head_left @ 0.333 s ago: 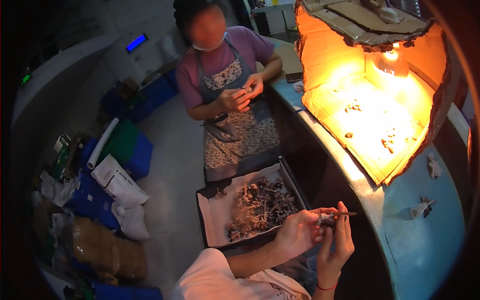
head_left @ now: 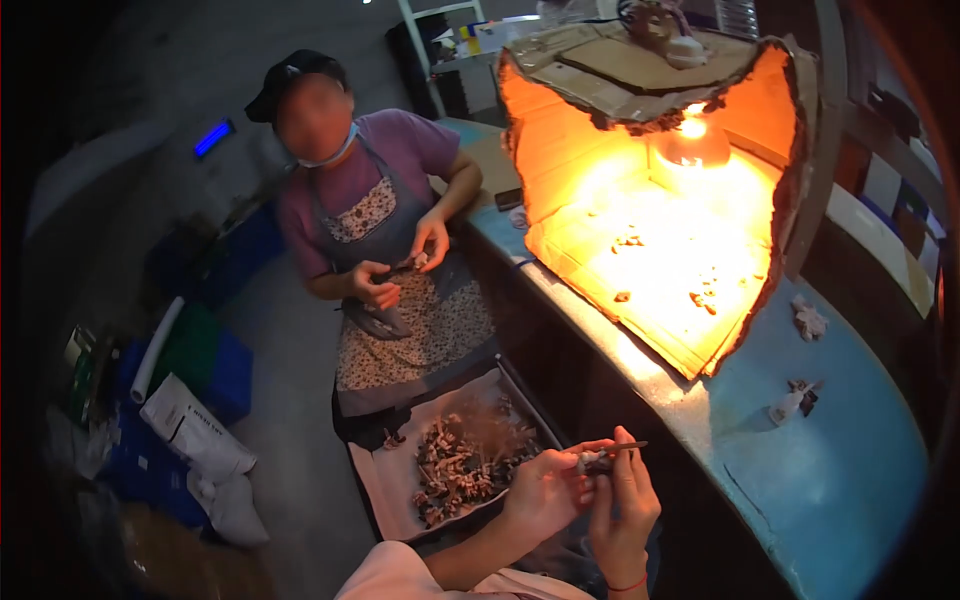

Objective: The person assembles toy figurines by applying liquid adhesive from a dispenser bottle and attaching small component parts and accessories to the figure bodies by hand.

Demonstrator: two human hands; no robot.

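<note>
Head view: my left hand (head_left: 545,492) pinches a small pale piece (head_left: 590,461) while my right hand (head_left: 622,505) grips a thin tool (head_left: 625,449) against it. Many pieces wait on the tray (head_left: 385,490); few dry under the lamp (head_left: 690,140).

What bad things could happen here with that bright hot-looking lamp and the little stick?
The thin stick in the right hand points close to the left hand that pinches a small piece; a slip might poke the fingers. The glowing lamp hangs inside a cardboard box with ragged edges, so the cardboard might scorch. The small piece could drop and get lost among the pieces in the tray below.
</note>
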